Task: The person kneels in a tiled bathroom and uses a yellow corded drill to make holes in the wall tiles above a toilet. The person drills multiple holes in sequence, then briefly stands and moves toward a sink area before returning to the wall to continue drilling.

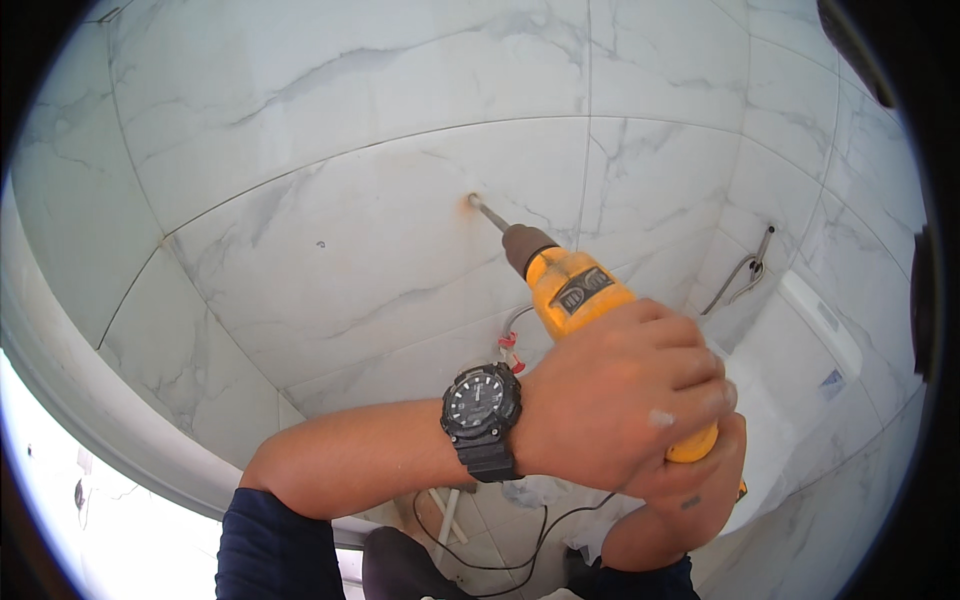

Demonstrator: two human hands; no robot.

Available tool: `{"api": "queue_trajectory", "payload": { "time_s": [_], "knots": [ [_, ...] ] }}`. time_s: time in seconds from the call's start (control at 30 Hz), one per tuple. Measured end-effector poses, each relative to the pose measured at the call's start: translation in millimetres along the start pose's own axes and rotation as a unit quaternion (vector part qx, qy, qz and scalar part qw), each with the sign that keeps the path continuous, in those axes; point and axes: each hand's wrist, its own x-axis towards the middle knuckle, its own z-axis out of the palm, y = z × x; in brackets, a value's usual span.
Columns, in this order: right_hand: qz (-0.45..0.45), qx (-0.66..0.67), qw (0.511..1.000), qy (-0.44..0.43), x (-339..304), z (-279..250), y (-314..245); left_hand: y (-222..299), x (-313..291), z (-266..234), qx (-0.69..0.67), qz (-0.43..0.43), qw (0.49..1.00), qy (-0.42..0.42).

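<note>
A yellow and black power drill [572, 283] points up and to the left, and its bit [490, 213] meets the marbled wall tile at a spot with an orange-brown stain. My left hand [630, 390] is wrapped over the top of the drill's body, its fingers bent round the far side. Below it, my right hand [705, 490] closes round the drill's handle, much of which is hidden by both hands. A black wristwatch [482, 408] sits on my left wrist.
A white toilet [815, 330] stands at the right. Grey hoses [750, 270] come out of the wall behind it. A red-handled valve [510, 350] shows beside my left wrist. A black cord [540, 540] and white pipes [450, 510] lie on the floor. A small mark [320, 244] is on the wall.
</note>
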Motion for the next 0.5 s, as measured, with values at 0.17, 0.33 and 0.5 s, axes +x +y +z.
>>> {"api": "queue_trajectory", "payload": {
  "time_s": [0.17,0.33,0.5],
  "knots": [
    [-0.078,0.006,0.997,0.027,7,17,0,-2,-2,-1,0.002,-0.001,1.0,-0.022],
    [-0.084,-0.063,0.993,0.05,-1,22,-15,-3,-2,-1,0.009,-0.003,0.999,-0.036],
    [-0.062,-0.023,0.998,0.021,3,12,-16,-3,-1,2,0.011,0.001,1.0,-0.024]
  ]
}}
